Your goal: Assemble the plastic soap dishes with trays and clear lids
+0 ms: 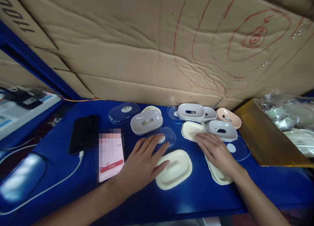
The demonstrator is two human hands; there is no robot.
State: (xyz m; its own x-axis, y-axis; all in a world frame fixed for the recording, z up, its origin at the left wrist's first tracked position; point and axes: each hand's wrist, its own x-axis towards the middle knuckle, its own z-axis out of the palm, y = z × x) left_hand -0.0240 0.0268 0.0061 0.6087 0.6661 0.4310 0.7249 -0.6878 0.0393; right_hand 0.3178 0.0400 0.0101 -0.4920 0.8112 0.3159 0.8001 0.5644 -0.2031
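Right of the left hand (144, 160), a cream tray (180, 173); under the same hand, a clear lid (171, 134) with a white label (161, 140); just beyond, a grey dish (136, 126). Beyond the right hand (217, 150), a second grey dish (230, 133) and a peach dish (235, 122). Beneath both hands, a blue table (196, 203); far beyond, brown cardboard (122, 56) with red rings (255, 39).

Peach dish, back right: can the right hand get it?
Likely yes: a grey dish lies between the right hand and the peach dish, whose top looks mostly uncovered.

black phone (83, 134), white cable (80, 156) plugged in; lit phone (112, 158) beside; red-marked cardboard (152, 49) behind.
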